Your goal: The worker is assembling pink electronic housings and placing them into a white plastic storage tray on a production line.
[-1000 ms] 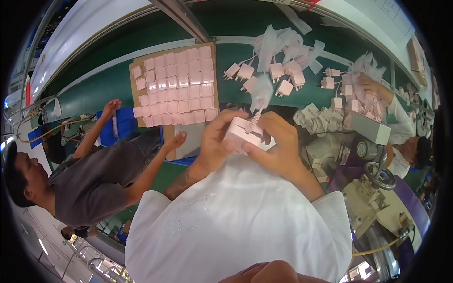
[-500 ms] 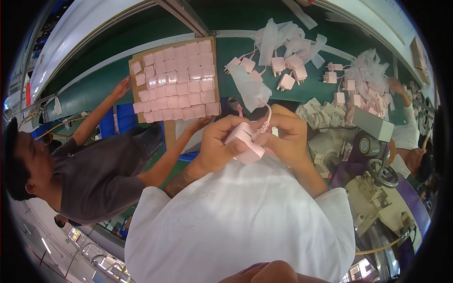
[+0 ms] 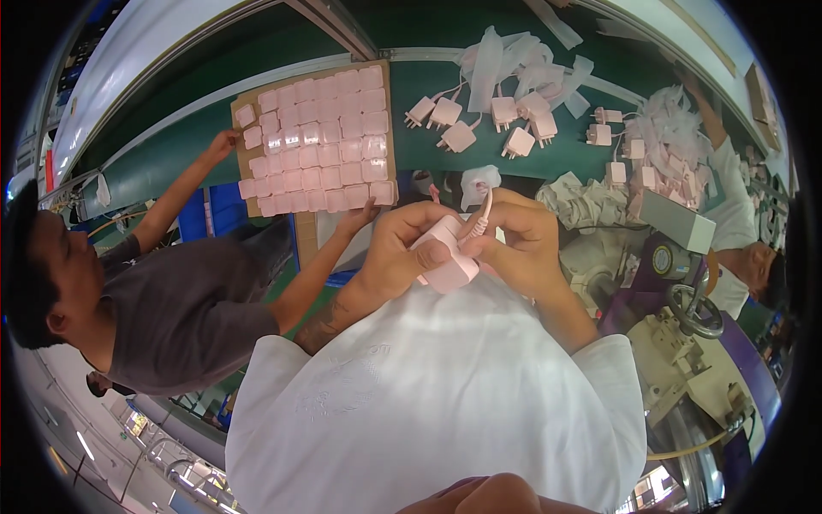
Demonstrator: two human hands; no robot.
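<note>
Close in front of my white shirt, my left hand (image 3: 401, 246) is closed around a pale pink power adapter (image 3: 451, 272), its thumb across the body. My right hand (image 3: 520, 238) pinches at the adapter's cable (image 3: 482, 214) where it leaves the body. The cable arches upward between both hands. Just beyond them shows a bunched translucent plastic sleeve (image 3: 476, 183), by the top of the cable loop. A small pink tip sticks up beside my left fingers; its kind is unclear.
Several pink adapters (image 3: 503, 111) with plastic-wrapped cables lie on the green bench. Left stands a board (image 3: 388, 81) of pink blocks, touched by a co-worker's hands (image 3: 224, 144). A bigger adapter pile (image 3: 672, 154), crumpled pale material (image 3: 582, 202) and a machine with a handwheel (image 3: 695, 312) are right.
The plastic sleeve, stretched above my hands before, now shows only as a small bunch lower down, uncovering an adapter on the bench. The right-hand co-worker's arm has moved up over the pile.
</note>
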